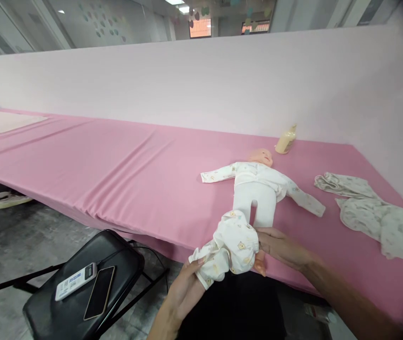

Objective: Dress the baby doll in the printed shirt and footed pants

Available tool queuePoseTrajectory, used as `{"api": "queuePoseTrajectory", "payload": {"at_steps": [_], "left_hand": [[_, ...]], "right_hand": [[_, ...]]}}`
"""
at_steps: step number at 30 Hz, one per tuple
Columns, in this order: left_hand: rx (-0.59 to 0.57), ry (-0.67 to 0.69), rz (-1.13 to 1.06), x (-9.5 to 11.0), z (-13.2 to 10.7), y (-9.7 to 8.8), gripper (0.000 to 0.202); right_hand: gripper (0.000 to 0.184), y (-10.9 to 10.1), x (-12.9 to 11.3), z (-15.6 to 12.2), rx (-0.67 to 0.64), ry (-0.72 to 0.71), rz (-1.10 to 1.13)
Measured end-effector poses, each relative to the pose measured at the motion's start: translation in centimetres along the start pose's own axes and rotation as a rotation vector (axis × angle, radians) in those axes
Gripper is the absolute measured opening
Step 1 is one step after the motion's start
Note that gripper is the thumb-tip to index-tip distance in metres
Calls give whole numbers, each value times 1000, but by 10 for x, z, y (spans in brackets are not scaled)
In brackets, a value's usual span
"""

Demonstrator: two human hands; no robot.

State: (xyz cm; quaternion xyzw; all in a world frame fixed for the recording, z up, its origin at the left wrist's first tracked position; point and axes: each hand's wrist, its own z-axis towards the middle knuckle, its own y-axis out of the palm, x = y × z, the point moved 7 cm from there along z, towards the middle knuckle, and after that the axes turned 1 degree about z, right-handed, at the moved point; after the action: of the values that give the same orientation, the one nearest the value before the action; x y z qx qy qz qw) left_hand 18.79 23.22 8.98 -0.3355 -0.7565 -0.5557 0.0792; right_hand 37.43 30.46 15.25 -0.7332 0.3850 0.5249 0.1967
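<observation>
A baby doll [258, 182] lies on its back on the pink table [116, 160], head toward the wall, dressed in a white printed top, its legs bare white. Bunched white printed baby trousers [233, 243] sit at the doll's feet by the table's front edge. My left hand [185, 288] grips the trousers' lower end from below. My right hand [281, 248] holds the bunched cloth at the doll's feet, fingers curled around it.
A cream bottle [286, 140] lies by the back wall behind the doll's head. More printed baby clothes [374, 212] lie at the right. A black chair [81, 283] at the lower left holds a phone [99, 292] and a white device [76, 281].
</observation>
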Motion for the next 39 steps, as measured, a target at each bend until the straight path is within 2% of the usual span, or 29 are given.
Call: {"api": "queuePoseTrajectory", "payload": {"at_steps": [3,7,10,12,15,19,22,25,27,30,33,39], "left_hand": [[8,-68,-103,-18,1,-3,34],[38,-125,-206,-35,0,-11,31],[34,-173,-240,-46,-4,-14,30],[34,-191,-233,-49,-7,-14,26],[61,-169,-115,-47,-12,-10,23],[164,-31,140,-28,-16,-1,37],[185,86,271,-11,-18,6,49],[173,123,357,-4,-20,8,45],[173,102,357,-8,-20,7,41],[186,81,275,-17,-18,8,47],[177,85,175,-25,-16,17,54],[115,112,101,-31,-15,35,58]], "right_hand": [[55,13,0,6,-101,29,105],[75,19,10,14,-215,122,95],[77,16,15,16,-194,135,39],[67,14,15,15,-152,128,-58],[48,16,8,9,-143,90,-198],[50,20,3,5,-152,55,-276],[42,17,7,5,-109,67,-235],[41,14,14,6,-51,85,-118],[39,12,18,8,-8,83,-57],[40,13,22,10,6,77,-59],[41,20,18,11,-40,70,-117],[38,38,-5,2,-135,-75,-265]]}}
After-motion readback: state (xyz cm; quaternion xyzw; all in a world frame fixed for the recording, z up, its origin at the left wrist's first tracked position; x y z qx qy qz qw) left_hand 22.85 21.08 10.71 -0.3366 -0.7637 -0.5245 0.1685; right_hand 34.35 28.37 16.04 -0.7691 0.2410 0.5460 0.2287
